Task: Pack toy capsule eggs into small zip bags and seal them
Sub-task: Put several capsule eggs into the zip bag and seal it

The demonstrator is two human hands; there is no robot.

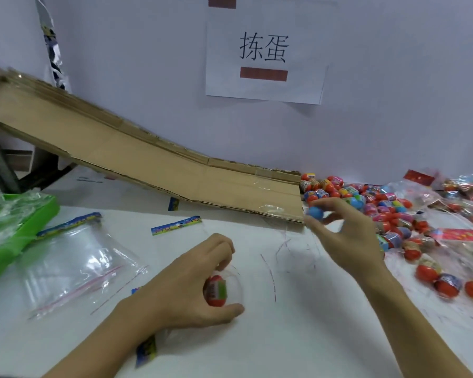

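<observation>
Beyond my hands a cardboard ramp [175, 170] slopes down from the far left and ends just beside my right hand, close against the egg pile [366, 203], which spreads out past and to the right of that hand. Filled bags [464, 203] lie further right, along with loose red eggs. A paper sign [265, 50] hangs on the wall straight ahead. Left of my left hand lie empty zip bags [74, 263], and beyond them a green tray [0, 249] of plastic. Nothing blocks the white table [284, 336] between my hands.

My left hand [186, 290] rests on the table, its fingers curled around a red egg [216, 290] that seems to sit inside a clear bag [238, 285]. My right hand [347, 230] is raised at the ramp's end, pinching a blue egg [316, 212] in its fingertips, other fingers loosely spread.
</observation>
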